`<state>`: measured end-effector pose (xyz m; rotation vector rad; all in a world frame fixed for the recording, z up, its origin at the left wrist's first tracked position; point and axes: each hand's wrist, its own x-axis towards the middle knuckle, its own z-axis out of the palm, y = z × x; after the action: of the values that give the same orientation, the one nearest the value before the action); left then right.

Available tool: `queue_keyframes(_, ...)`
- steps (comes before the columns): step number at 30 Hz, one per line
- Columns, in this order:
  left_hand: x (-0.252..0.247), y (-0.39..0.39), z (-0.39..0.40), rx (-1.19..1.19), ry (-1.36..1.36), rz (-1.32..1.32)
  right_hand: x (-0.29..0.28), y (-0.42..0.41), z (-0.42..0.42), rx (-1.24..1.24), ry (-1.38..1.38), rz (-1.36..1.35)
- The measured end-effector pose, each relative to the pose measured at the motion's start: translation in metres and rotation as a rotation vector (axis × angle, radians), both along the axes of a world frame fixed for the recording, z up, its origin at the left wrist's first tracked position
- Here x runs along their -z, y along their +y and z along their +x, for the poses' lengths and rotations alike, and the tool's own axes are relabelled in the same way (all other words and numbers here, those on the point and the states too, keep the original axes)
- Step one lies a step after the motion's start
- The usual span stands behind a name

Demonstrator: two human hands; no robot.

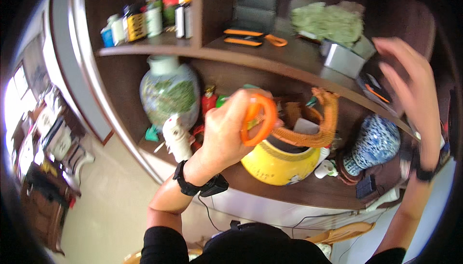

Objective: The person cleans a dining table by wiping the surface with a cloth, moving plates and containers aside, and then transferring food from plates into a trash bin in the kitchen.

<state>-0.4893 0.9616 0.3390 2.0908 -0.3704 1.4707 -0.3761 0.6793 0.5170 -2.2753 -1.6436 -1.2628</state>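
My left hand (229,126) is closed around an orange ring-shaped handle (258,119), perhaps of scissors or tape; its far part is hidden by my fingers. The hand is above the lower shelf, in front of a yellow pot (278,164) that holds a woven orange-brown basket-like thing (327,119). My right hand (408,72), blurred, is raised at the right end of the upper shelf with its fingers apart, near a black and orange box (377,88) and a silver-grey box (343,61). Nothing shows between its fingers.
A large painted vase (170,94) and a white figurine (177,137) stand at the left of the lower shelf; a blue-and-white vase (376,144) is at the right. Bottles (153,14), orange-edged black cases (244,38) and a pale green carving (327,21) occupy the upper shelf (231,55).
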Motion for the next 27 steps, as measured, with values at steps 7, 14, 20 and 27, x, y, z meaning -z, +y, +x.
queue_keyframes(7,0.083,0.022,-0.036,0.407,0.438,-0.149,0.166,0.111,-0.071,-0.543,0.816,0.041)
queue_keyframes(14,0.116,0.047,-0.085,-0.047,0.415,-0.229,0.250,0.200,-0.054,-0.753,0.976,-0.006)
queue_keyframes(20,0.145,0.085,-0.132,-0.332,0.459,-0.241,0.301,0.270,-0.068,-0.850,1.139,-0.129)
queue_keyframes(27,0.235,0.217,-0.187,-0.721,0.221,-0.892,0.369,0.274,-0.035,-0.713,1.447,0.047)
